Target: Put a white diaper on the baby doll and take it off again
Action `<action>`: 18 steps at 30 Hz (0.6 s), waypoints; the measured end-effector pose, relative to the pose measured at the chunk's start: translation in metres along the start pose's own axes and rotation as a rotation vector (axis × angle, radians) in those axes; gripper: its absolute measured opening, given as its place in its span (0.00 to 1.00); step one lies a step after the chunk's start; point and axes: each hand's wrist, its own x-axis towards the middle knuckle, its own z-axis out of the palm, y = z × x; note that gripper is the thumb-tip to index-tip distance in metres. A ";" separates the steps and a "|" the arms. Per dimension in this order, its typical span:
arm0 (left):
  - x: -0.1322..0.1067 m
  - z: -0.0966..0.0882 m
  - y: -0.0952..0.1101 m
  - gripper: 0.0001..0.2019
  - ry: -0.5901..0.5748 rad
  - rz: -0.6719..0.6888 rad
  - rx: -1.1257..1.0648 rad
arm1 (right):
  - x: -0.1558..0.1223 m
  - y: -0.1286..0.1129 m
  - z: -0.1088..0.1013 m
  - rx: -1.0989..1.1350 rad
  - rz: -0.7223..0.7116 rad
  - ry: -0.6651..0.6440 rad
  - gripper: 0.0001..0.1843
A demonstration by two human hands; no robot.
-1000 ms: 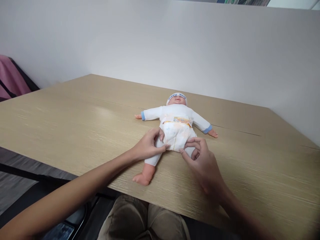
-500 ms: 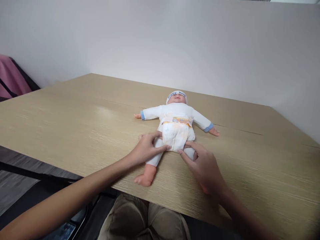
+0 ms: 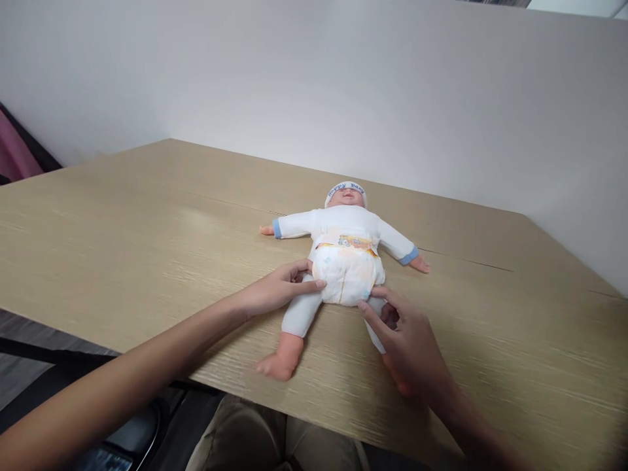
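Note:
A baby doll [image 3: 346, 221] in a white suit with blue cuffs lies on its back, arms spread, feet toward me. Round its hips sits a white diaper [image 3: 346, 275] with a printed orange waistband. My left hand [image 3: 292, 288] pinches the diaper's left leg edge, thumb on top and fingers partly hidden behind it. At the opposite leg edge, my right hand [image 3: 397, 320] has its thumb and forefinger on the diaper's lower corner. That hand covers part of the doll's leg on the right.
The doll lies on a wooden table [image 3: 171, 216] with a seam across it. Behind stands a pale wall [image 3: 294, 85]. At far left is pink cloth [image 3: 17, 154]; a dark chair [image 3: 132, 432] stands below the table's front edge.
Both hands have moved slightly apart, and the lower part of the diaper is spread wider between them. The view has shifted a little.

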 end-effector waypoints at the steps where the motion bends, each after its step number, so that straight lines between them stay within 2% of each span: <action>1: 0.000 -0.001 0.000 0.16 0.003 0.005 0.015 | 0.000 0.000 0.001 -0.007 -0.020 0.019 0.17; 4: -0.002 -0.002 0.000 0.18 0.004 0.005 0.073 | 0.000 0.004 0.001 -0.014 -0.045 0.029 0.18; 8: -0.013 -0.005 0.009 0.19 0.001 -0.018 0.183 | -0.006 0.007 -0.008 0.010 -0.043 -0.043 0.20; 10: -0.020 -0.009 0.016 0.19 0.044 0.001 0.291 | -0.010 0.012 -0.019 0.019 -0.033 -0.066 0.24; 12: -0.023 -0.017 0.022 0.18 0.120 0.063 0.451 | -0.007 0.022 -0.031 0.009 -0.013 -0.033 0.31; 15: -0.011 -0.037 0.024 0.16 0.247 0.248 0.813 | 0.019 0.050 -0.046 -0.095 -0.022 0.117 0.39; 17: 0.009 -0.052 0.021 0.18 0.319 0.334 1.072 | 0.050 0.069 -0.048 -0.243 -0.103 0.221 0.40; 18: 0.022 -0.058 0.019 0.21 0.348 0.335 1.171 | 0.067 0.077 -0.047 -0.328 -0.164 0.252 0.40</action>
